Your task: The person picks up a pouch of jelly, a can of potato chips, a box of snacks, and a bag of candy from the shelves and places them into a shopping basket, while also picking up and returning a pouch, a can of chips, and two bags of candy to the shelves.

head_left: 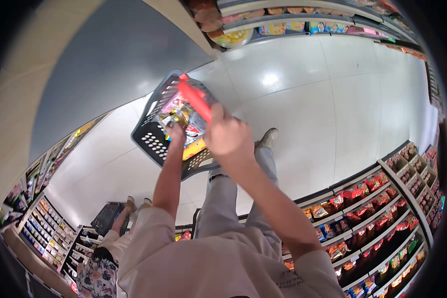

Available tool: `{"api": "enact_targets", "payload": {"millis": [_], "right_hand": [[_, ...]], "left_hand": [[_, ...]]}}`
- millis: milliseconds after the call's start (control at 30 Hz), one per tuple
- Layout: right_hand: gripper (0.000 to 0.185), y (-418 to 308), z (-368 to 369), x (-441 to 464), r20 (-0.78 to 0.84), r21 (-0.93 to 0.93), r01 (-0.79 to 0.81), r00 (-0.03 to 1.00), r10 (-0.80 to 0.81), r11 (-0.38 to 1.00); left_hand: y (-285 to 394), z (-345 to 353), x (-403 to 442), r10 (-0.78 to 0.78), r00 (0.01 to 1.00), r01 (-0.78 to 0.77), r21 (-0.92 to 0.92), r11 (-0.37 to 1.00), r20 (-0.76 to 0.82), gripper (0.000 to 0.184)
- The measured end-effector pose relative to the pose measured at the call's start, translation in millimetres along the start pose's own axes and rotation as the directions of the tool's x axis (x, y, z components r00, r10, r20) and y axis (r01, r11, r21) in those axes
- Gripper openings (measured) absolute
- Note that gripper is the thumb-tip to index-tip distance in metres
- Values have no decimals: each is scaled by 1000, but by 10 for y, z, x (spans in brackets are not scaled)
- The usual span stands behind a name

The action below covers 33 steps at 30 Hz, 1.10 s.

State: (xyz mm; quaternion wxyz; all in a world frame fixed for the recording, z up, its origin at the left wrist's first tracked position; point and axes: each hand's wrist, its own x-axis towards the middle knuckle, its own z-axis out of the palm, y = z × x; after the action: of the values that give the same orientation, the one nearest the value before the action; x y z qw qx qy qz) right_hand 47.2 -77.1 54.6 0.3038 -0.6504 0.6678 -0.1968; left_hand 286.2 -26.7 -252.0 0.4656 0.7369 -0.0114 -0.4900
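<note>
A grey shopping basket [154, 144] with perforated sides hangs in front of my legs, tilted. Its red handle [196, 102] is gripped by my right hand [228, 131], fingers wrapped round it. My left hand [176, 132] reaches inside the basket, at a shiny yellow and silver packet [176, 118]; whether the fingers hold it is too small to tell. Colourful packages lie around that hand, among them a pink one [172, 105] near the far side and an orange-yellow one [194, 148] near the basket's close side.
Snack shelves [352, 213] curve along the lower right, and more stocked shelves [283, 19] run across the top. A large grey panel [129, 49] stands at upper left. Another person [102, 268] is at lower left, beside a dark basket [108, 218] near the floor.
</note>
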Motion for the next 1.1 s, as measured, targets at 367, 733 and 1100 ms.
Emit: {"api": "enact_targets", "payload": {"millis": [367,733,1100], "right_hand": [[32,150,-216,-127,-322,388,317,926,-195,865],[50,1642,-2340,-952,223,975,-222,972,76,-25],[61,2524,-4318,-751,-172,984,155,947,271,81]], "left_hand": [[1674,41,-3479,643,562,-812,196,550,520,54],[958,1149,-2891,846,518,-718,601,351,124,65],[964,1565,-2653,69,985,-110,272,956,158,17]]}}
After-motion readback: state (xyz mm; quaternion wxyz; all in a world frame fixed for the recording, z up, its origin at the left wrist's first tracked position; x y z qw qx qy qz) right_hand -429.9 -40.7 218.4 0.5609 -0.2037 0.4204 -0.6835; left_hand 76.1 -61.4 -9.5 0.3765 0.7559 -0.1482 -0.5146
